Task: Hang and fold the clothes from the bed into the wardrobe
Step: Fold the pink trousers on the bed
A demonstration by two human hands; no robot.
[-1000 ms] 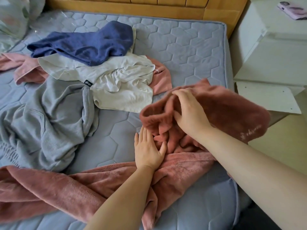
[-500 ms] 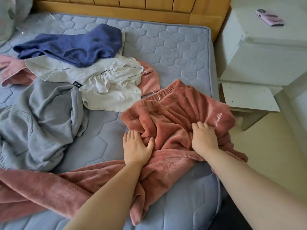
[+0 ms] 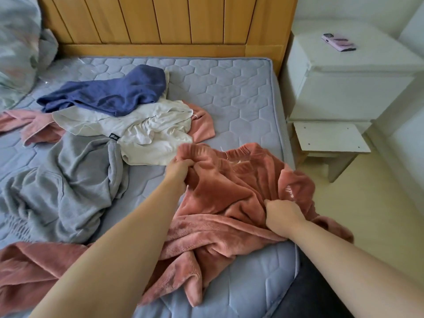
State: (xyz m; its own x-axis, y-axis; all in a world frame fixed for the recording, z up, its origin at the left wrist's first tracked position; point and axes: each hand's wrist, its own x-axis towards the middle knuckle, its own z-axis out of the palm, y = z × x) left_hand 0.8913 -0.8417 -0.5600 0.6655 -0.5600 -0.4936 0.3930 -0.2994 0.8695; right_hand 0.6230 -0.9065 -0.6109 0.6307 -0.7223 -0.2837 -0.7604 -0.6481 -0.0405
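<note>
Rust-pink fleece trousers (image 3: 231, 191) lie bunched on the right side of the blue quilted mattress (image 3: 241, 106), one leg trailing to the lower left. My left hand (image 3: 179, 167) grips the waistband end at its upper left corner. My right hand (image 3: 278, 215) grips the fabric lower down, near white embroidered lettering. Farther left lie a grey sweatshirt (image 3: 66, 184), a cream garment (image 3: 146, 129), a navy garment (image 3: 110, 92) and another pink piece (image 3: 36, 125). The wardrobe is out of view.
A wooden headboard (image 3: 160, 21) runs along the back. A white bedside cabinet (image 3: 348, 81) with a pink phone (image 3: 338, 42) on top stands to the right, with a low white stool (image 3: 328, 141) in front of it. Bedding (image 3: 18, 49) is piled at the far left.
My left hand went from lying flat on the trousers to gripping the waistband farther up. My right hand stayed low on the fabric and closed on it. The camera tilted up.
</note>
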